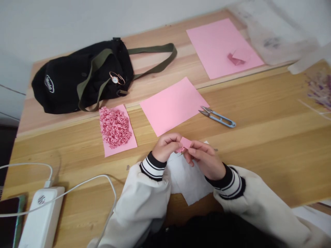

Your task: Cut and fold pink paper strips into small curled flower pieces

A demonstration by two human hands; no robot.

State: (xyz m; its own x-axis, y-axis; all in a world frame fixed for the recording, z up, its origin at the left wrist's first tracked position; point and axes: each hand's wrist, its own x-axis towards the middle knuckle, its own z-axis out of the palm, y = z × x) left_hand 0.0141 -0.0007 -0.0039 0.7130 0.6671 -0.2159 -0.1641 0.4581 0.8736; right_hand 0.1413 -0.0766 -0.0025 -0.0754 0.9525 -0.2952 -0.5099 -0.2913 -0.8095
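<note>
A small folded piece of pink paper [186, 142] is pinched between both hands near the table's front edge. My left hand [167, 147] has thumb and fingers closed on its left side, where a small pink bit shows. My right hand [205, 158] grips its right side between thumb and fingers. White tissue sheets [192, 179] lie below the hands. Beyond them is a plain pink sheet [173, 106], with blue-handled thread snips [219, 118] at its right corner. To the left, a heap of small pink buds [115, 127] rests on a pink card [132, 139].
A black bag [74, 79] with green straps and a watch [115, 80] on it lies at the back left. Another pink sheet [207, 51] bears a folded pink piece [236, 59]. A white power bank [42, 217] with cables and a phone [10, 217] sit front left.
</note>
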